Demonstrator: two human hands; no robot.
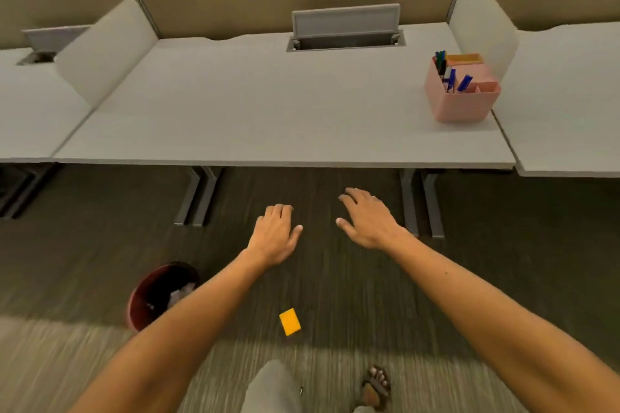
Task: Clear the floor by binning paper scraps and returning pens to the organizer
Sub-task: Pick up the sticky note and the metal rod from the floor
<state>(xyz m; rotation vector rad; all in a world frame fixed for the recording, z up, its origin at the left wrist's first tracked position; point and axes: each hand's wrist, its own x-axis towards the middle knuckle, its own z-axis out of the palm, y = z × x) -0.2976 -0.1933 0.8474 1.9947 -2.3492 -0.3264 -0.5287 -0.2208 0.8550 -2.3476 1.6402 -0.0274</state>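
Sandalled foot, blurred carpet; left hand, right hand empty, fingers loose; desk beyond.

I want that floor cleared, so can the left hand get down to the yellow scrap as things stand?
Probably yes: the left hand is empty and open, and the yellow scrap lies uncovered on the carpet, nothing between them, though it needs a reach down.

Both bare forearms are stretched forward and down, palms facing the floor. The bare left hand has its fingers curled loosely inward and holds nothing. The bare right hand is spread wide with the thumb apart from the fingers, also empty.
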